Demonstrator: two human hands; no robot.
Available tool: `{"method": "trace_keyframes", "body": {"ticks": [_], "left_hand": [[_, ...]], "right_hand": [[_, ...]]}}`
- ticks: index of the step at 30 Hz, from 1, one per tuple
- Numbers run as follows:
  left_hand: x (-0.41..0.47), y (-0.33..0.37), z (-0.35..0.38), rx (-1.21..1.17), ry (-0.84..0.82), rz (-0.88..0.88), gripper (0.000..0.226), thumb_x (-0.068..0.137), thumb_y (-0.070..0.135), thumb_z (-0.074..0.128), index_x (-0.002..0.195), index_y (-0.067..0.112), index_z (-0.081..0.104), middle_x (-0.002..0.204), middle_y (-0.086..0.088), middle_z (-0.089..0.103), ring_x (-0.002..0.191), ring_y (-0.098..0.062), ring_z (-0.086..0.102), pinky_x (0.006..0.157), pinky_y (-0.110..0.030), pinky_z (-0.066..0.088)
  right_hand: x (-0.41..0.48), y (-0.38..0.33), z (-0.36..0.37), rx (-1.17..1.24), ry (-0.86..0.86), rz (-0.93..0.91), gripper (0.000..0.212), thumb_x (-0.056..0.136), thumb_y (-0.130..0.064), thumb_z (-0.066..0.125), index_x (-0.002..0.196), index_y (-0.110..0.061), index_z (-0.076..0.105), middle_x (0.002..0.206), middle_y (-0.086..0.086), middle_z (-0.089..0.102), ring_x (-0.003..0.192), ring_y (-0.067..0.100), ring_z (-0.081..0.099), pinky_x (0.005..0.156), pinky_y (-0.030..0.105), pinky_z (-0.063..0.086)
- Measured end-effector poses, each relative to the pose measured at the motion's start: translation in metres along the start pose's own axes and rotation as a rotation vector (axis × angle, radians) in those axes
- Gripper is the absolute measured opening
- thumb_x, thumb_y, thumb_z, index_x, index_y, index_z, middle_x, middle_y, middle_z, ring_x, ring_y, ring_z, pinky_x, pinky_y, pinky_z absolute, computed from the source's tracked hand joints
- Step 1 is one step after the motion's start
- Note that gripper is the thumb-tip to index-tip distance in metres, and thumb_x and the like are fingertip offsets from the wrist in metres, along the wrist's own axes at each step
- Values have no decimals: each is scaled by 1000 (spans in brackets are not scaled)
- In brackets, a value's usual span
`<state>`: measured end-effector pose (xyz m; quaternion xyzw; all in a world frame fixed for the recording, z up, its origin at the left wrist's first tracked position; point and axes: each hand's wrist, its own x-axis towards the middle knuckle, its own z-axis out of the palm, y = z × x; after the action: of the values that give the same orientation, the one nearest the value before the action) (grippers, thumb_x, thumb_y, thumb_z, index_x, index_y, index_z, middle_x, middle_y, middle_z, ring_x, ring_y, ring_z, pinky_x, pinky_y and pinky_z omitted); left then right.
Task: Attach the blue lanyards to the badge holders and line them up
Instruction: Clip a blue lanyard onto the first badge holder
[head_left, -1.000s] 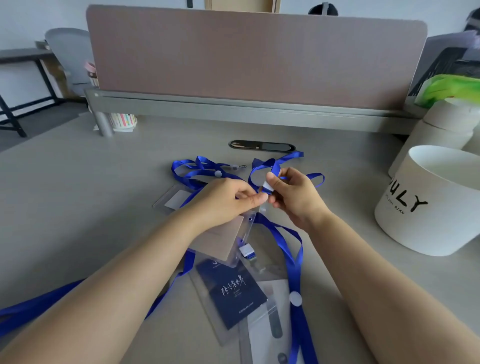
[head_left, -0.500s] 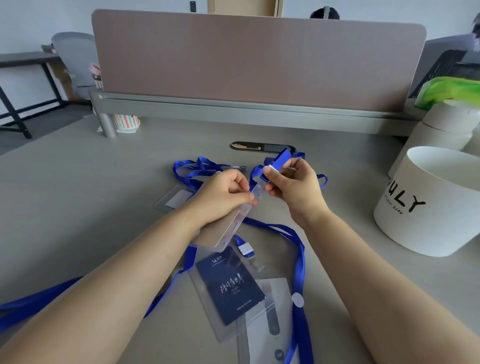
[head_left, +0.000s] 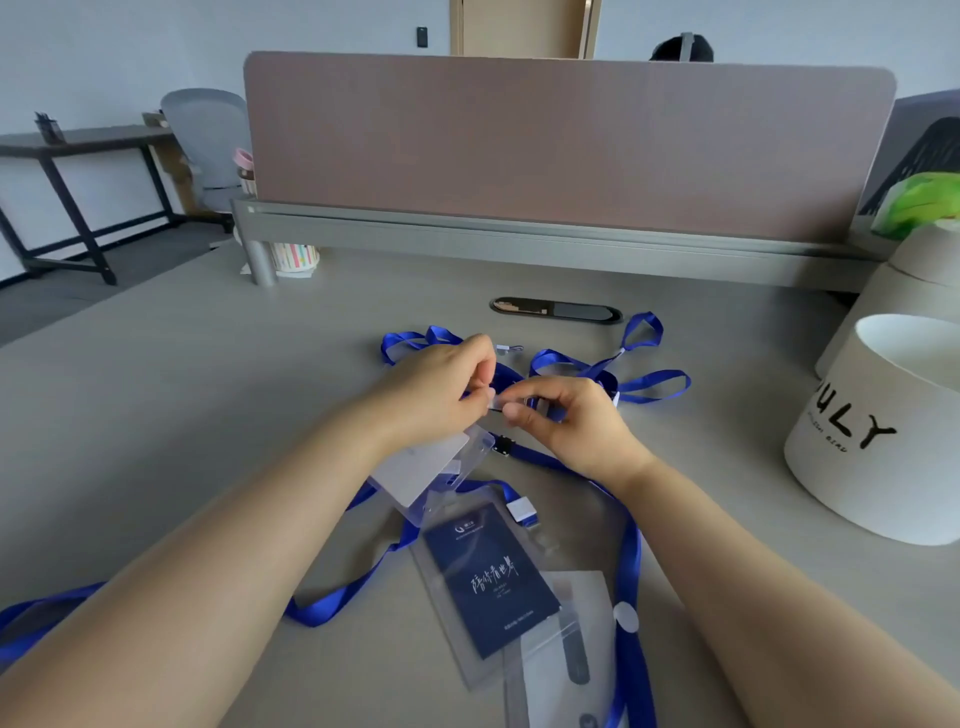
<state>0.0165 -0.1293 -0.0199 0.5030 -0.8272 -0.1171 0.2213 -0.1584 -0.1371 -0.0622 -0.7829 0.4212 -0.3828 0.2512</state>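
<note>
On the tabletop (head_left: 208, 415), lanyards (head_left: 631, 561) are lying before the partition (head_left: 519, 145), badge holders (head_left: 488, 582) nearest the person, a tub (head_left: 883, 457) standing at right.

The left hand (head_left: 436, 395) and right hand (head_left: 571, 423) are bare, and the left forearm (head_left: 234, 545) and right forearm (head_left: 779, 582) are bare as well, uncovered from the wrists to the view's lower edge.

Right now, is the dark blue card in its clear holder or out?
In. The dark blue card lies inside the clear badge holder, whose transparent margin shows past its left and bottom edges.
</note>
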Motion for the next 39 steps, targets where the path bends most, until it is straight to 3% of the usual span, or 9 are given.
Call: {"method": "trace_keyframes", "body": {"ticks": [4,8,12,15,22,27,32,35,39], "left_hand": [[-16,-8,2,-16,267,-76,36,90,39,51,62,22,35,54,3,46,50,-13,44,51,-24,31],[-33,-26,5,-150,534,-138,50,71,63,49,49,25,27,40,1,34,44,-14,37,47,-18,26],[-44,-37,12,-378,692,-187,47,66,60,50,48,24,26,43,7,40,46,-10,31,46,-16,24],[-47,-42,14,-346,741,-99,42,69,55,53,48,30,27,49,13,46,47,-5,37,48,-12,27],[-50,-47,13,-355,623,101,27,72,40,64,60,16,62,67,16,59,67,3,55,65,-8,39],[-50,-51,8,-144,437,151,30,59,48,73,70,29,54,77,13,59,75,-14,59,76,-41,46],[-53,-51,9,-55,354,129,48,48,58,70,76,31,42,83,20,48,81,11,45,81,-20,33],[-53,-51,9,-34,320,134,49,48,57,70,76,33,38,82,20,46,82,12,43,82,-12,27],[-53,-50,10,-12,299,165,49,50,51,74,77,32,39,83,18,45,81,8,43,83,-13,26]], "right_hand": [[2,-9,8,66,-21,57,11,87,-11,60,91,-13,70,73,-16,64,61,-1,58,64,9,42],[0,-23,19,129,-83,77,13,88,-10,57,89,-18,68,78,3,68,66,26,57,68,30,48],[-7,-33,33,159,-189,38,10,87,-14,60,86,-14,70,75,0,65,59,4,52,60,13,42],[-10,-34,41,138,-170,42,10,85,-19,63,85,-12,70,79,10,68,67,14,57,65,17,46],[-12,-32,41,188,-61,109,11,86,-12,62,81,-15,71,79,5,69,68,14,56,64,13,46],[-10,-26,36,235,-45,121,13,86,-16,62,78,-24,69,86,10,70,83,26,61,78,29,50],[-10,-24,33,216,-54,89,20,86,-13,61,75,-29,65,79,-10,67,81,13,61,74,15,49],[-9,-23,30,200,-87,72,23,86,-11,60,74,-29,63,78,-13,65,75,-1,58,73,8,45],[-10,-27,29,181,-163,31,21,89,-10,56,76,-26,63,73,-12,62,65,-2,55,66,10,43]]}}
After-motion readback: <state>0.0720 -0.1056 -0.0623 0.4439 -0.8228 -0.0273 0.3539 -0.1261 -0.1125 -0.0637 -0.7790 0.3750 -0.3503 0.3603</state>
